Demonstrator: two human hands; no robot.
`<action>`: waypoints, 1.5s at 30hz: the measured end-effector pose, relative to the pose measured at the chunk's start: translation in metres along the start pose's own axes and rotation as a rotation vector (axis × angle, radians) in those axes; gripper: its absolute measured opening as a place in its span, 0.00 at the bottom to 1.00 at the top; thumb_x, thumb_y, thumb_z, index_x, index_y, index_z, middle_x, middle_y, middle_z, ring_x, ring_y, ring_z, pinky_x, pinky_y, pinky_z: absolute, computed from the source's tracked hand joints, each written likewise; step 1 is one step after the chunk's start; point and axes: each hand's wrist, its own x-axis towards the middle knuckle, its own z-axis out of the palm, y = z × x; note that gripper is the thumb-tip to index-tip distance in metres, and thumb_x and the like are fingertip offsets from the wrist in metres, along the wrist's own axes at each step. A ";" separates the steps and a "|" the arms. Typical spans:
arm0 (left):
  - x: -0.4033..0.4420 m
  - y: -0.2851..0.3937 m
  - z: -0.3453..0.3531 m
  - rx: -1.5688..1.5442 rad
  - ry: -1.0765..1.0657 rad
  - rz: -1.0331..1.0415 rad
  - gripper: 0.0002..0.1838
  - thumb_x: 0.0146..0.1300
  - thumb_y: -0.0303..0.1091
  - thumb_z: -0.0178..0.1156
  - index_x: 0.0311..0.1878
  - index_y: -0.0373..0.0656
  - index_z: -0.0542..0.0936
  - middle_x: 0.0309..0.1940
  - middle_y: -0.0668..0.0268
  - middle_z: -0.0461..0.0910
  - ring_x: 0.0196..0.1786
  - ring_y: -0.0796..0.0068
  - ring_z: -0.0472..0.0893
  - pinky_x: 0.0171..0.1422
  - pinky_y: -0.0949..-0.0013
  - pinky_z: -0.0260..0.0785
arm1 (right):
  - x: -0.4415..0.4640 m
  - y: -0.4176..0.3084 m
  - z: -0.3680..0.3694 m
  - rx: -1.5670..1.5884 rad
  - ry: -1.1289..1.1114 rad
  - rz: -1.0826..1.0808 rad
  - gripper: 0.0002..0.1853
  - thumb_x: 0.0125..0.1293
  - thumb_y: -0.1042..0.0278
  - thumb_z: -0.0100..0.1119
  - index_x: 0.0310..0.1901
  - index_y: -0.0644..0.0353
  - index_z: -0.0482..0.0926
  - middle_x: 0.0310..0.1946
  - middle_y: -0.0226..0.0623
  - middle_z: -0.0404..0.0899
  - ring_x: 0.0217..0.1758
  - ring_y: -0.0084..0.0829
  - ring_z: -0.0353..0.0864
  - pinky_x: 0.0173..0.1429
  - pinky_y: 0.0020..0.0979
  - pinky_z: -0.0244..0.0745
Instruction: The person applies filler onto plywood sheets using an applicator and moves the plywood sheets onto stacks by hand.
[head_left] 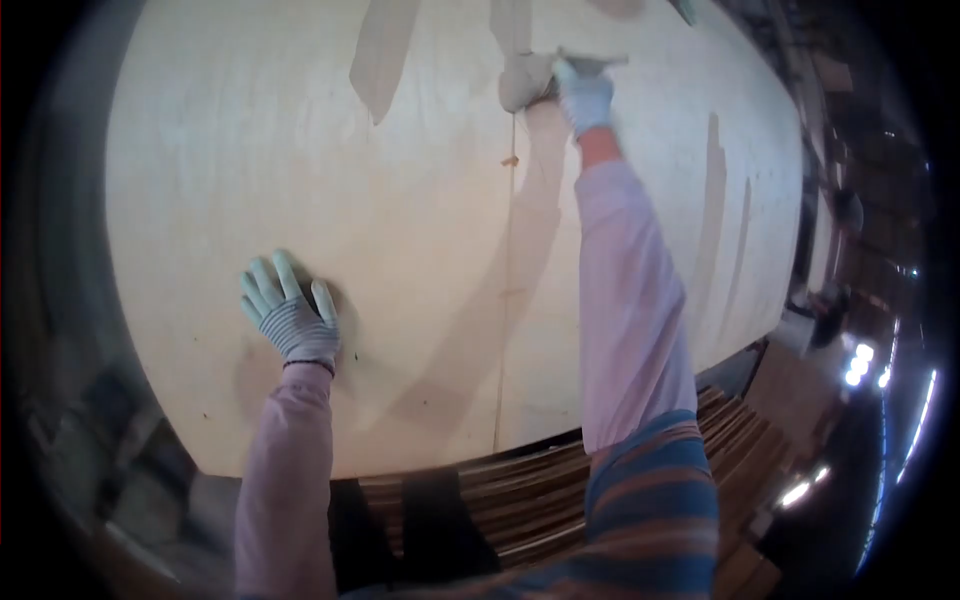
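A large pale wood sheet (420,200) lies in front of me, with a thin seam (507,230) running up it. My left hand (285,305), in a white glove with a striped cuff, rests flat on the sheet with fingers spread. Farther away, near the seam's upper end, my gloved right hand (585,95) is closed around a flat scraper-like tool (602,61). Motion blurs the tool, so its exact kind is unclear. Left of that hand is a tan patch (525,80), wet filler or shadow, I cannot tell.
Below the sheet's near edge, a stack of thin wood sheets (540,505) shows its layered edges. Darker bands (380,55) cross the far part of the surface. A small brown fleck (510,161) sits on the seam. Dim floor and bright lights lie to the right.
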 end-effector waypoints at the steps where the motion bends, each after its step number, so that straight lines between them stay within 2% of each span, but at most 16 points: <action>1: 0.003 0.001 -0.001 0.011 -0.001 0.003 0.39 0.60 0.50 0.55 0.73 0.47 0.57 0.73 0.46 0.51 0.74 0.37 0.49 0.72 0.34 0.39 | 0.026 -0.018 -0.002 0.121 0.094 0.095 0.13 0.64 0.62 0.62 0.46 0.58 0.83 0.37 0.33 0.85 0.40 0.26 0.83 0.48 0.29 0.78; 6: 0.009 0.013 -0.020 0.054 -0.102 -0.036 0.34 0.63 0.47 0.53 0.72 0.46 0.61 0.70 0.48 0.57 0.73 0.41 0.53 0.73 0.42 0.43 | -0.054 -0.047 -0.023 0.449 -0.549 0.155 0.12 0.63 0.66 0.63 0.46 0.61 0.83 0.41 0.37 0.85 0.43 0.31 0.84 0.49 0.28 0.78; 9: 0.003 0.009 -0.009 0.115 0.025 -0.002 0.33 0.64 0.49 0.53 0.70 0.46 0.64 0.69 0.48 0.59 0.70 0.43 0.57 0.71 0.42 0.47 | -0.198 -0.069 -0.034 1.224 -0.607 0.626 0.13 0.61 0.73 0.63 0.47 0.64 0.82 0.41 0.32 0.85 0.47 0.27 0.82 0.55 0.27 0.76; 13: 0.002 0.012 -0.008 0.106 0.053 0.028 0.35 0.62 0.53 0.54 0.70 0.47 0.65 0.68 0.48 0.60 0.71 0.42 0.56 0.72 0.41 0.46 | -0.435 -0.078 -0.062 -0.059 -0.363 -0.243 0.14 0.58 0.75 0.63 0.47 0.55 0.83 0.42 0.37 0.84 0.52 0.36 0.81 0.60 0.34 0.75; 18: -0.036 -0.003 0.000 0.074 0.122 0.247 0.36 0.61 0.57 0.53 0.70 0.48 0.65 0.68 0.50 0.62 0.72 0.49 0.57 0.74 0.45 0.45 | -0.640 -0.144 -0.046 -0.104 -0.143 0.170 0.16 0.59 0.74 0.62 0.50 0.53 0.82 0.46 0.42 0.83 0.50 0.40 0.82 0.57 0.35 0.76; 20: -0.066 -0.010 -0.004 0.036 0.031 0.386 0.36 0.61 0.56 0.53 0.70 0.49 0.64 0.70 0.51 0.60 0.74 0.51 0.55 0.76 0.45 0.41 | -0.646 -0.181 -0.032 -0.044 0.092 0.280 0.14 0.61 0.75 0.59 0.49 0.57 0.82 0.46 0.44 0.83 0.47 0.39 0.83 0.55 0.32 0.78; 23: -0.116 -0.029 -0.018 0.059 -0.005 0.369 0.35 0.62 0.55 0.52 0.71 0.51 0.64 0.71 0.54 0.58 0.74 0.50 0.55 0.76 0.44 0.40 | -0.631 -0.197 -0.046 0.637 0.152 0.781 0.14 0.62 0.77 0.58 0.49 0.59 0.82 0.45 0.44 0.83 0.44 0.38 0.84 0.49 0.30 0.78; 25: -0.118 -0.029 -0.018 0.078 0.070 0.304 0.34 0.62 0.54 0.52 0.70 0.52 0.64 0.70 0.55 0.59 0.73 0.51 0.55 0.75 0.45 0.42 | -0.617 -0.192 -0.071 0.576 0.236 0.701 0.11 0.66 0.72 0.59 0.48 0.65 0.82 0.43 0.38 0.85 0.46 0.25 0.82 0.51 0.29 0.77; 29: -0.135 -0.028 -0.007 0.114 0.056 0.336 0.33 0.63 0.53 0.52 0.70 0.51 0.66 0.69 0.56 0.61 0.72 0.51 0.56 0.74 0.44 0.44 | -0.605 -0.081 -0.069 0.398 0.088 0.835 0.12 0.63 0.71 0.61 0.47 0.64 0.83 0.42 0.38 0.85 0.45 0.30 0.83 0.53 0.30 0.77; 31: -0.118 -0.031 0.002 0.112 0.106 0.335 0.33 0.63 0.53 0.52 0.70 0.51 0.66 0.69 0.57 0.61 0.72 0.51 0.57 0.73 0.43 0.45 | -0.539 -0.086 -0.081 0.317 0.006 0.619 0.12 0.62 0.69 0.62 0.46 0.63 0.83 0.41 0.40 0.85 0.44 0.34 0.84 0.54 0.29 0.78; 33: -0.121 -0.032 -0.002 0.105 0.095 0.348 0.33 0.63 0.53 0.51 0.69 0.50 0.66 0.68 0.56 0.61 0.71 0.51 0.57 0.71 0.41 0.46 | -0.550 -0.073 -0.064 0.793 -0.117 0.541 0.12 0.61 0.69 0.63 0.46 0.60 0.83 0.42 0.40 0.85 0.44 0.34 0.84 0.54 0.30 0.78; 35: -0.120 -0.029 0.000 0.112 0.085 0.358 0.33 0.63 0.54 0.51 0.69 0.49 0.67 0.68 0.56 0.62 0.71 0.51 0.58 0.71 0.41 0.46 | -0.586 -0.084 -0.061 0.834 -0.159 0.455 0.12 0.61 0.69 0.63 0.46 0.58 0.84 0.43 0.39 0.85 0.44 0.35 0.84 0.54 0.30 0.78; 39: -0.123 -0.026 -0.007 0.117 0.082 0.361 0.32 0.64 0.52 0.51 0.69 0.49 0.66 0.68 0.54 0.62 0.70 0.50 0.59 0.71 0.42 0.47 | -0.676 -0.160 -0.056 0.015 -0.090 0.261 0.12 0.63 0.72 0.62 0.48 0.54 0.83 0.45 0.36 0.84 0.46 0.31 0.84 0.55 0.30 0.78; 41: -0.125 -0.041 -0.009 0.091 0.064 0.441 0.33 0.64 0.52 0.51 0.70 0.49 0.65 0.68 0.53 0.61 0.70 0.49 0.59 0.72 0.43 0.47 | -0.698 -0.195 -0.029 0.121 0.077 0.371 0.12 0.64 0.72 0.62 0.49 0.54 0.83 0.46 0.37 0.84 0.47 0.30 0.83 0.55 0.30 0.78; 42: -0.114 -0.048 -0.008 0.074 0.075 0.476 0.33 0.64 0.52 0.51 0.70 0.49 0.65 0.68 0.52 0.61 0.70 0.49 0.59 0.72 0.43 0.47 | -0.686 -0.218 -0.031 0.375 0.017 0.710 0.14 0.63 0.72 0.62 0.51 0.54 0.82 0.47 0.38 0.84 0.48 0.32 0.83 0.55 0.31 0.78; 45: -0.097 -0.128 -0.025 0.086 0.007 0.604 0.34 0.65 0.55 0.50 0.72 0.50 0.63 0.69 0.51 0.61 0.72 0.47 0.57 0.73 0.44 0.48 | -0.652 -0.216 -0.037 0.710 0.162 0.914 0.14 0.62 0.74 0.61 0.50 0.56 0.83 0.46 0.42 0.84 0.47 0.34 0.83 0.55 0.30 0.77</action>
